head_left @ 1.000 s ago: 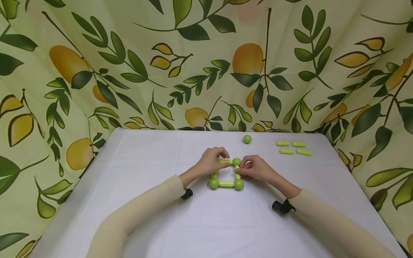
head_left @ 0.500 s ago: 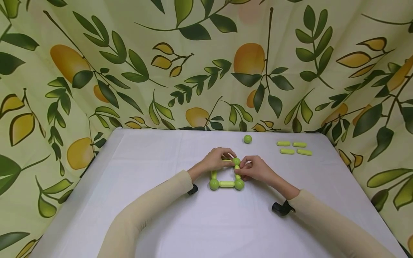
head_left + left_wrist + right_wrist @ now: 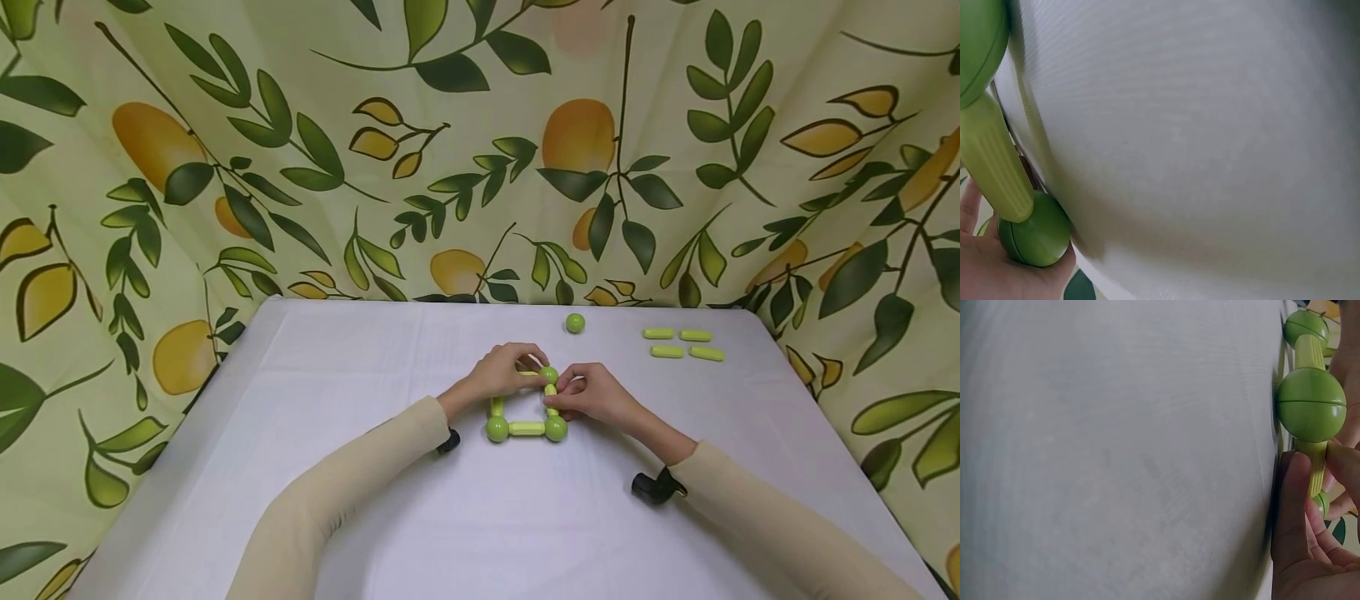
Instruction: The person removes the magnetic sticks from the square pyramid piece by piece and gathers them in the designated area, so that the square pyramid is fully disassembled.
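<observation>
Green balls and yellow-green rods form a square on the table. The left hand (image 3: 504,372) reaches over its back-left part, thumb and fingertips gripping the back-right ball (image 3: 550,376). The right hand (image 3: 597,395) pinches the right-side rod (image 3: 552,400), just above the front-right ball (image 3: 556,428). A front rod (image 3: 527,428) joins that ball to the front-left ball (image 3: 497,428). In the left wrist view, a ball (image 3: 1038,231) lies against the left hand (image 3: 1007,269). The right wrist view shows the pinched rod (image 3: 1316,467) between the right hand's (image 3: 1313,550) thumb and finger. The back-left corner is hidden in the head view.
A loose green ball (image 3: 575,323) lies near the back edge of the white table (image 3: 375,333). Several loose rods, one of them nearest the right (image 3: 707,354), lie at the back right. A leaf-and-fruit patterned curtain (image 3: 480,108) surrounds the table. A black device (image 3: 655,486) is on the right wrist.
Over the last second the left hand has shifted right along the back of the square, from the back rod to the back-right ball. The right hand has stayed nearly still.
</observation>
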Tool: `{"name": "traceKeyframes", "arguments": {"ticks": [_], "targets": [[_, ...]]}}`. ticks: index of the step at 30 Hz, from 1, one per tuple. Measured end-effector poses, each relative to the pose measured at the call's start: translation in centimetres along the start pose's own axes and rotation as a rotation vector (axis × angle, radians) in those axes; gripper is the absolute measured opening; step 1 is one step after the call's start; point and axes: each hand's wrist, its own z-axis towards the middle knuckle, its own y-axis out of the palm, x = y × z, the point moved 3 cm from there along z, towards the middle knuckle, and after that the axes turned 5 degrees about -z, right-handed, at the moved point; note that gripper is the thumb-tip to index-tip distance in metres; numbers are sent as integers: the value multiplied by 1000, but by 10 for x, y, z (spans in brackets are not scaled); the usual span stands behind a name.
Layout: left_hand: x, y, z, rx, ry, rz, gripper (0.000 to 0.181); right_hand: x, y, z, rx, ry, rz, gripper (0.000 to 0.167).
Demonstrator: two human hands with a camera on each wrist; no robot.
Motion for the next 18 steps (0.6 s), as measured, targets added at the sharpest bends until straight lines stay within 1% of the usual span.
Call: {"name": "traceKeyframes", "arguments": {"ticks": [9, 13, 18], "targets": [[1, 0, -1, -44, 6, 37, 28, -3, 1, -1, 15, 8, -34, 27], [0, -1, -2, -49, 12, 14, 26, -5, 1, -3, 17, 22, -33, 25], [-1, 0, -3, -60, 17, -11, 26, -6, 1, -4, 7, 18, -29, 22]]}}
